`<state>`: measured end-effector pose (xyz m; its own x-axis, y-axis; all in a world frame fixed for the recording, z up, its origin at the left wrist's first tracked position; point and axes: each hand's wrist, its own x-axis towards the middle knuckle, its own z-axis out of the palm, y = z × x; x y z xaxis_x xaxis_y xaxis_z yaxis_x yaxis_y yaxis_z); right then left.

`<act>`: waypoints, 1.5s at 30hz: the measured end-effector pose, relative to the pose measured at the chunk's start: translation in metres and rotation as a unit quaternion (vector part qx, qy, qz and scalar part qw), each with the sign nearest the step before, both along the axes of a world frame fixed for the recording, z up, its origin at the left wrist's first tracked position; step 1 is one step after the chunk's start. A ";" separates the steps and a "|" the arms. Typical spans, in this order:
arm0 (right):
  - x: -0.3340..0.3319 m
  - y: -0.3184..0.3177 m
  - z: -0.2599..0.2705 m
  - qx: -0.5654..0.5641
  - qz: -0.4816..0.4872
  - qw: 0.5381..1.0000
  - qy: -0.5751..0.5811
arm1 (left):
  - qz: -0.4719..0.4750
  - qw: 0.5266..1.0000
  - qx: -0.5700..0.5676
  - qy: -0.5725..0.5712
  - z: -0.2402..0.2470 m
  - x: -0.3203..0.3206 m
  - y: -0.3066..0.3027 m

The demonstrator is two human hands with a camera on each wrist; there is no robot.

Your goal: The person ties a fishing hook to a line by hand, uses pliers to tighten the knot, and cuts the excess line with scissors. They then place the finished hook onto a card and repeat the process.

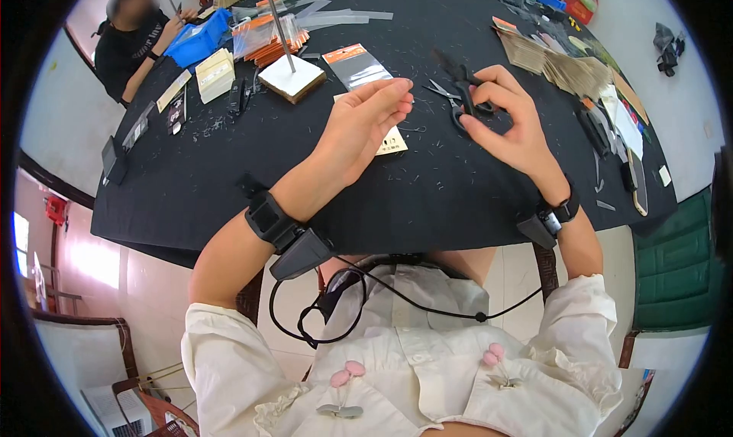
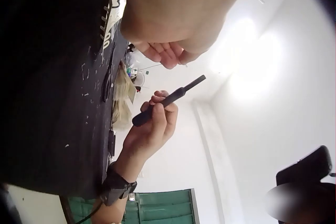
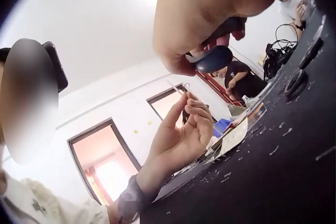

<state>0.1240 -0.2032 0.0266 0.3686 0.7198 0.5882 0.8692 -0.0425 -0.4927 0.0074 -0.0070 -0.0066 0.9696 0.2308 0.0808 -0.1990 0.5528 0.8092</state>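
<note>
My left hand point(image 1: 359, 127) is raised over the table, thumb and fingertips pinching a thin, pale, wire-like piece point(image 3: 175, 87), its exact shape hard to tell. To its right, my right hand point(image 1: 518, 127) grips a black-handled tool point(image 1: 463, 82), whose narrow dark end point(image 2: 195, 83) points away from the fingers in the left wrist view. A gap separates the tool from the left fingertips. Scissors point(image 1: 440, 91) with dark handles lie on the table, partly hidden by the right hand and tool. Below the left hand are a printed card point(image 1: 393, 144) and a clear packet with orange header point(image 1: 356, 64).
A white-topped block point(image 1: 293, 78) with an upright metal rod stands beyond the left hand. Card stacks point(image 1: 215, 76), a blue basket point(image 1: 200, 41) and a seated person are at the far left. Brown packets point(image 1: 561, 66) and a phone point(image 1: 638, 181) lie right. Small clippings dot the black cloth.
</note>
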 end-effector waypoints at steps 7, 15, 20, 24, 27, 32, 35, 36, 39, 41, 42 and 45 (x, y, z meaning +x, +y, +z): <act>0.002 0.003 -0.010 0.006 0.049 0.989 -0.139 | -0.006 1.000 -0.020 -0.007 -0.001 0.000 -0.001; 0.003 0.004 -0.012 -0.001 0.047 0.989 -0.140 | -0.002 1.000 -0.005 -0.011 0.000 0.000 -0.003; -0.003 0.001 -0.013 -0.001 0.042 0.992 -0.120 | 0.024 0.998 0.055 -0.018 0.002 -0.001 -0.004; -0.005 0.002 -0.012 0.015 0.038 0.990 -0.135 | 0.027 0.996 0.073 -0.030 0.002 -0.001 -0.004; -0.008 -0.003 -0.005 -0.064 0.039 0.995 -0.069 | 0.036 0.994 0.099 -0.031 0.002 0.000 -0.004; -0.006 -0.002 -0.012 -0.052 0.099 0.994 0.011 | 0.053 0.989 0.135 -0.030 0.003 0.000 -0.005; -0.005 -0.003 -0.015 -0.071 0.130 0.986 0.077 | 0.057 0.988 0.142 -0.033 0.003 0.000 -0.005; -0.004 -0.003 -0.015 -0.081 0.146 0.979 0.117 | 0.060 0.987 0.148 -0.033 0.004 -0.001 -0.006; -0.004 -0.003 -0.016 -0.082 0.146 0.976 0.140 | 0.064 0.986 0.151 -0.029 0.004 -0.001 -0.007; -0.006 -0.003 -0.014 -0.092 0.147 0.972 0.158 | 0.065 0.986 0.150 -0.027 0.003 -0.001 -0.007; -0.007 -0.003 -0.012 -0.103 0.148 0.968 0.176 | 0.066 0.986 0.152 -0.024 0.003 -0.001 -0.007; -0.011 -0.003 -0.009 -0.108 0.155 0.956 0.225 | 0.068 0.986 0.150 -0.020 0.002 0.000 -0.008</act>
